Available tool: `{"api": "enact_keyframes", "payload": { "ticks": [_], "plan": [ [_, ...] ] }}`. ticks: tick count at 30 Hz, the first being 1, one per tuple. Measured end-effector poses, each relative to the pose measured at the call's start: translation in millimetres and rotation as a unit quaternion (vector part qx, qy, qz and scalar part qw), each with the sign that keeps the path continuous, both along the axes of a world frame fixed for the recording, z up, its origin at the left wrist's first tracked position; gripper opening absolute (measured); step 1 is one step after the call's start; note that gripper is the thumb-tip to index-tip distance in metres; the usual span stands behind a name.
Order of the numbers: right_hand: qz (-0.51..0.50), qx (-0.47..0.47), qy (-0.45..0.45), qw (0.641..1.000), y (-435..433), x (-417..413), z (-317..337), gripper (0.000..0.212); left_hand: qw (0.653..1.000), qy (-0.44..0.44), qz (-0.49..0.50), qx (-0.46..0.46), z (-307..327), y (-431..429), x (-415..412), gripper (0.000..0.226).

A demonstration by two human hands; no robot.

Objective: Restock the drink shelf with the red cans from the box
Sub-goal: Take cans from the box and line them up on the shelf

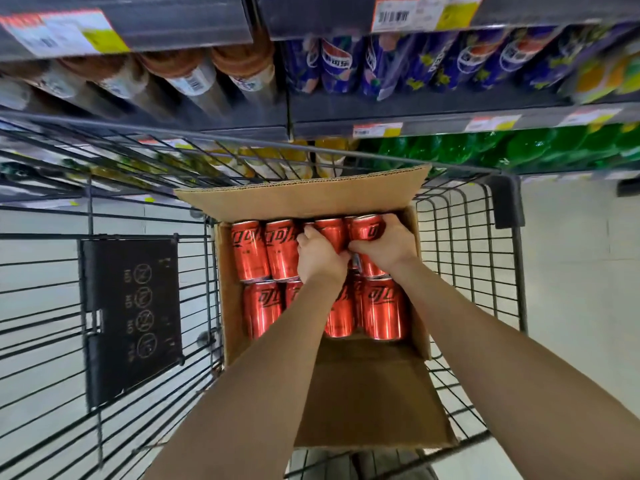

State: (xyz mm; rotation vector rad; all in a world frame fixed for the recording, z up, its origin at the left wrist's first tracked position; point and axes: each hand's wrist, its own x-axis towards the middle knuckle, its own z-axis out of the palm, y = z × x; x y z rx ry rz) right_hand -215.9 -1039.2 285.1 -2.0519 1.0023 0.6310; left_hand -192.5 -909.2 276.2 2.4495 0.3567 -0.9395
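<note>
Picking from the box (301, 199), which sits in the cart (509, 202); nothing is up on the shelf (415, 123) from this grab yet. Cans (251, 251) appear to lie on their sides in two rows, filling the far part of the box. Left hand (320, 252) curls round a far-row can, right of centre. Right hand (386, 242) wraps the can next to it (far-right corner). Hands are close together, touching or nearly so at the thumbs. Both forearms reach forward and down, converging. Next move, as I judge it: lift both cans clear of the far flap, then raise them to the shelf. No slot for red cans is visible.
</note>
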Motion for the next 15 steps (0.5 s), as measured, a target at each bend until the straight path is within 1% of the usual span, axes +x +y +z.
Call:
{"api": "enact_keyframes", "payload": {
  "ticks": [5, 8, 12, 14, 15],
  "plan": [
    [-0.023, -0.006, -0.031, 0.999, -2.0, -4.8, 8.0, 0.077, 1.0, -0.022, 0.004, -0.022, 2.3, -2.7, -0.9, 0.091],
    [-0.046, -0.005, -0.061, 0.997, -3.6, -8.3, 13.8, 0.075, 0.997, -0.04, 0.028, -0.058, 9.3, 3.9, -5.3, 0.093],
    [-0.054, 0.005, -0.094, 0.994, -5.0, -16.5, 37.8, 0.059, 0.989, -0.085, 0.046, -0.116, 32.7, 22.3, -12.2, 0.089],
    [-0.06, 0.02, -0.111, 0.992, -4.9, -22.2, 57.1, 0.05, 0.986, -0.087, 0.053, -0.135, 53.4, 32.9, -13.0, 0.088],
    [-0.063, 0.031, -0.124, 0.99, -3.6, -25.5, 69.1, 0.05, 0.985, -0.086, 0.052, -0.144, 65.1, 38.8, -13.5, 0.088]
  ]
}}
